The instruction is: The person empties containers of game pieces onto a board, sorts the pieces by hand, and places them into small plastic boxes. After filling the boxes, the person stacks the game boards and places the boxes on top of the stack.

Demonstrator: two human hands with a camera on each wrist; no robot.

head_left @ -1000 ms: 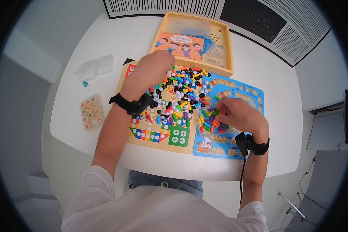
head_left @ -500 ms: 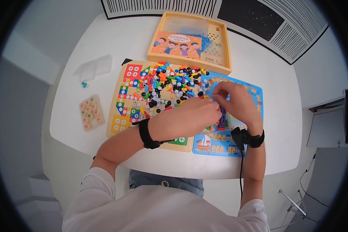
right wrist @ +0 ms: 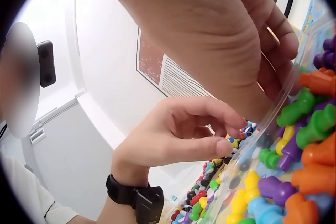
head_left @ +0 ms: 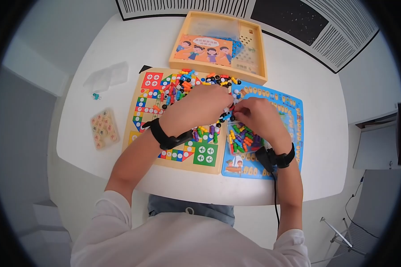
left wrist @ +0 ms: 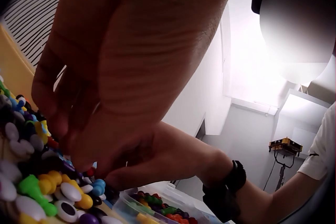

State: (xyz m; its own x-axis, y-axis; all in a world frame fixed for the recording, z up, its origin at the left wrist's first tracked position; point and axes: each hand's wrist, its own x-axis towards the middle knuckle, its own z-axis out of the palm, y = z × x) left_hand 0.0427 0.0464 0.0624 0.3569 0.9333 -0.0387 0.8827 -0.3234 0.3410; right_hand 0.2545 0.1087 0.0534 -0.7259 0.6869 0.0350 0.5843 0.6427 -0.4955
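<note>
My left hand [head_left: 205, 104] reaches over the scattered pile of small coloured pegs and black and white pieces [left wrist: 63, 192] on the wooden game board [head_left: 209, 164]. In the right wrist view its thumb and bent fingers stand apart, with nothing gripped between them. My right hand [head_left: 258, 115] is bent down at the pile's right edge, close to the left fingertips. Its own fingertips are hidden, and I cannot tell whether they pinch a piece. Just below it is a clear plastic box [head_left: 232, 152] holding coloured pegs [right wrist: 315, 124].
The box stands on a blue printed board [head_left: 298, 129]. Behind is a wooden tray [head_left: 263, 66] with an orange booklet [head_left: 202, 50]. At the left lie a box of round pieces [head_left: 104, 129], a clear empty container [head_left: 107, 76] and a small teal item [head_left: 96, 96].
My left hand went from the pile's far side to the clear box, then back left over the pile. My right hand moved from above the box to the pile's edge.
</note>
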